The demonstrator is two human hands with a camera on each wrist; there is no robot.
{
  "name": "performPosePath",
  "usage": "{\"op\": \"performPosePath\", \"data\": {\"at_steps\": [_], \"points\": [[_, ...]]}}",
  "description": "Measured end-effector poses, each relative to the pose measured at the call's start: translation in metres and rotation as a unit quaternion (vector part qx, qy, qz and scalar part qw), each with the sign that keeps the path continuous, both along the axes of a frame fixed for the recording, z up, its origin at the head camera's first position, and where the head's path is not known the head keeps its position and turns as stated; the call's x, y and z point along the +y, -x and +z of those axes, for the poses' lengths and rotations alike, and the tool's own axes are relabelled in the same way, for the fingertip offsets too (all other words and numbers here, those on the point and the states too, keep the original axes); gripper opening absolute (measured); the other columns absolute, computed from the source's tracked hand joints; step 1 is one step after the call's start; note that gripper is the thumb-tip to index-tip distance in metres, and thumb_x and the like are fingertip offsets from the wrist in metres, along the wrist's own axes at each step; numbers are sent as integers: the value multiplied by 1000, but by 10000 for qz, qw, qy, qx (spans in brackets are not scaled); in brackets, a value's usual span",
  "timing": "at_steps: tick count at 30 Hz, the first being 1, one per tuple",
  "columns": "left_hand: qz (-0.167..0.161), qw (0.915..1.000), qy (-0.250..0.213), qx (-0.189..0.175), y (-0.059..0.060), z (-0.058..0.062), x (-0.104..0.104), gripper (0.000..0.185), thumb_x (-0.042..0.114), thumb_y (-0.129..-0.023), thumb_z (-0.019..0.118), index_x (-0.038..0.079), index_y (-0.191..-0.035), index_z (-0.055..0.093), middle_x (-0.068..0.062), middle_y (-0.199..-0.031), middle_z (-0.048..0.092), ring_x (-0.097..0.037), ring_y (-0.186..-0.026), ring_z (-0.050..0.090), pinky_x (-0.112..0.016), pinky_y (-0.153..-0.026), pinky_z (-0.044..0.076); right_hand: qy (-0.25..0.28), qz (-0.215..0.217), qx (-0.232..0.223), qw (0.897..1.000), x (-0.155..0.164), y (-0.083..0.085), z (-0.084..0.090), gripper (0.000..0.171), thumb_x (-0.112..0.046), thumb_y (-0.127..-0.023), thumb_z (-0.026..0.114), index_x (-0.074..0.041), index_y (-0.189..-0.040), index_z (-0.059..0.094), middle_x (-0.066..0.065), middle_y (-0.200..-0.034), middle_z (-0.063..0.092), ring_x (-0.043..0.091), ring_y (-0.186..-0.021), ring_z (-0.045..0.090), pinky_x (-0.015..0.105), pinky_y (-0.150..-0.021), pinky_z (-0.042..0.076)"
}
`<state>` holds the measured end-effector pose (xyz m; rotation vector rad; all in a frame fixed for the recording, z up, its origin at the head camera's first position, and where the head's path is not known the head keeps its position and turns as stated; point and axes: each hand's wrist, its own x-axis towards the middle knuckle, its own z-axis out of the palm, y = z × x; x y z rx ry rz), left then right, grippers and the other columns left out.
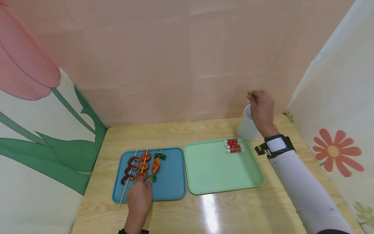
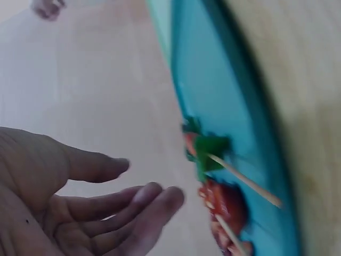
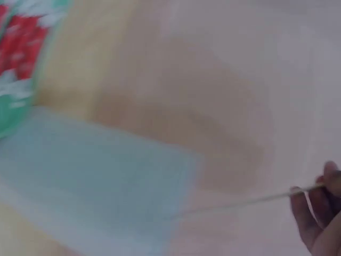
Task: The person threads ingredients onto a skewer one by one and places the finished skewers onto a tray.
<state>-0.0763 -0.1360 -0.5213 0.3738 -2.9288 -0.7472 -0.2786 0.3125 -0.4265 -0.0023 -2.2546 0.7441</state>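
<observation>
Closest to me is the left hand (image 1: pixel 139 195), low at the desk (image 1: pixel 175 214) edge, fingers loosely spread w/ tips at the near rim of the blue tray (image 1: pixel 172 175), just touching or about to touch the middle skewer (image 1: pixel 143 166) of round orange slices; I can't tell which. Two more loaded sticks lie alongside: a dark curved-piece skewer (image 1: pixel 128 172) to its left and a carrot-and-green skewer (image 1: pixel 156 165) to its right. Farther back, the right hand (image 1: pixel 262 109) is lifted above the white cup (image 1: pixel 246 126), thumb and fingers pinching a bare bamboo stick (image 1: pixel 250 93) near its top. My read: the step in hand is drawing a fresh stick out of the cup while the other hand goes for a finished one. Next move prob. calls for lifting the stick straight up so it clears the rim w/o tipping the cup, then carrying it over toward the green tray (image 1: pixel 216 169), where red-and-white pieces (image 1: pixel 233 145) sit in the far right corner. Head view gives the whole layout. Left wrist view adds what it can't: open palm, fingers (image 2: pixel 154 200) relaxed and holding nothing, plus the green end piece (image 2: pixel 208 149) w/ its stick poking out. Right wrist view, though blurred, shows the stick's length (image 3: pixel 250 201) running from the fingertips (image 3: pixel 309 213), which the head view mostly hides.
</observation>
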Motion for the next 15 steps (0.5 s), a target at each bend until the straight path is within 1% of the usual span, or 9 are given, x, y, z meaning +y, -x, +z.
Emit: {"op": "performPosePath", "data": {"at_steps": [1,4,6,7,8,10,12,13,15], "points": [[-35,9997,-22,245,-1,4,2,28,20,-95,73,-2,-112,74,-18,-94,76,-35,-74,72,-47,-58,55,75,-17,418,9991,-5,-7,11,21,-16,-101,65,2,-108,75,22,-98,67,36,-92,67,30,-86,55],[-279,9953,-117,920,-1,15,12,26,22,-95,74,2,-112,75,-11,-88,75,-24,-68,69,-38,-54,52,494,51,1300,9903,-30,-39,48,20,-19,-98,69,-3,-106,78,18,-95,70,13,-86,67,11,-82,48],[-540,9890,-462,1300,-1,24,21,25,21,-96,74,5,-114,75,-6,-88,73,-18,-70,67,-34,-56,52,1002,443,1448,9834,-51,-67,73,17,-16,-97,71,-2,-102,78,11,-96,73,4,-85,67,6,-82,47],[-689,9848,-689,1441,-1,29,27,24,20,-96,73,6,-116,74,-6,-91,73,-18,-75,68,-35,-60,54,1382,825,1383,9772,-62,-82,83,15,-12,-95,72,1,-101,77,10,-96,74,2,-84,67,9,-82,51],[-840,9796,-933,1566,0,34,32,25,20,-96,73,9,-118,74,-4,-94,73,-18,-81,69,-36,-66,57,1777,1318,1253,9671,-73,-96,91,13,-7,-95,72,5,-99,76,9,-98,75,1,-84,68,13,-82,55],[-1248,9609,-1546,1931,2,44,43,26,15,-96,72,11,-122,73,-3,-102,73,-20,-94,70,-41,-77,60,2508,2347,807,9357,-91,-118,102,10,1,-93,71,10,-97,73,7,-99,76,9,-84,73,20,-81,60],[-1710,9378,-1991,2274,5,53,53,31,12,-95,72,12,-126,71,-4,-109,73,-23,-103,70,-44,-84,60,3111,3320,201,8903,-105,-133,104,8,6,-92,70,13,-95,70,7,-99,75,15,-82,75,26,-80,62],[-1963,9260,-2159,2396,7,57,58,34,13,-94,73,12,-128,70,-4,-113,72,-23,-107,70,-44,-88,60,3293,3681,-109,8694,-112,-138,103,6,7,-92,69,13,-95,69,9,-99,75,17,-82,76,30,-80,63],[-2478,9022,-2441,2552,10,62,66,39,13,-92,75,10,-131,68,-6,-117,72,-24,-108,70,-41,-88,61,3444,4111,-723,8410,-123,-145,97,5,7,-93,68,9,-97,70,7,-100,75,18,-83,77,35,-81,63]]}}
